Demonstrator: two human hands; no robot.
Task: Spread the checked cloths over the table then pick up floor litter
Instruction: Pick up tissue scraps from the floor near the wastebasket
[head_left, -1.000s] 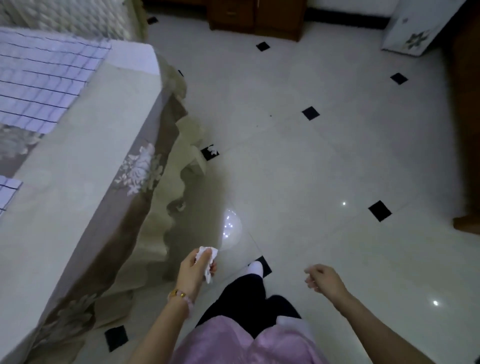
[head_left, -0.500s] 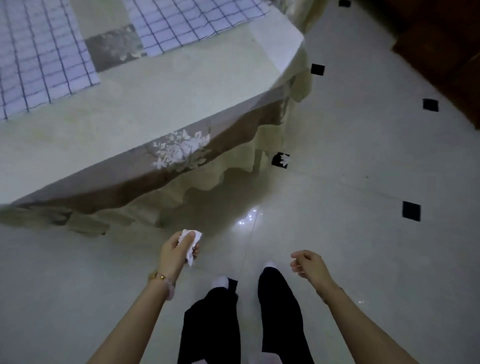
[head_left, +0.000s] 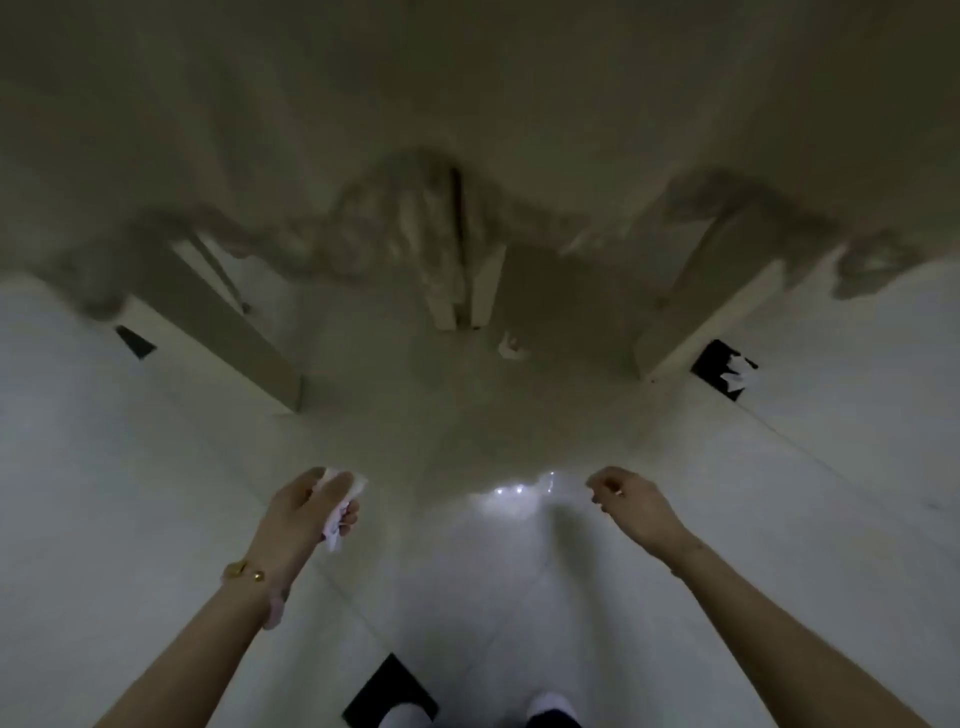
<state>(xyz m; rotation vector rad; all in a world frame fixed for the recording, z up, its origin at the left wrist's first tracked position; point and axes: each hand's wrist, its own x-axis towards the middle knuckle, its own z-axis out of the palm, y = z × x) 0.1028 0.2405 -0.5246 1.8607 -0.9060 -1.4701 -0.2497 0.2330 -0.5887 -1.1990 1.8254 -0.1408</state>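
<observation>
A pale tablecloth (head_left: 467, 104) hangs across the top, its hem well beyond the fingertips, table legs (head_left: 234, 332) showing beneath. Glossy white floor (head_left: 104, 493) lies under both hands. The left hand (head_left: 301, 512) pinches a crumpled white tissue (head_left: 334, 527) between thumb and curled fingers. The right hand (head_left: 631, 501) holds nothing, fingers loosely curled. One paper scrap (head_left: 510, 347) lies under the table, ahead and between the fingertips; a second scrap (head_left: 737, 371) lies ahead-right of the right fingers, on a black tile (head_left: 710, 364).

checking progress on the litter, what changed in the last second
The view swung to face the table and dropped lower; a paper scrap under it now shows. Left hand still grips the tissue; right hand still empty, loosely curled.
</observation>
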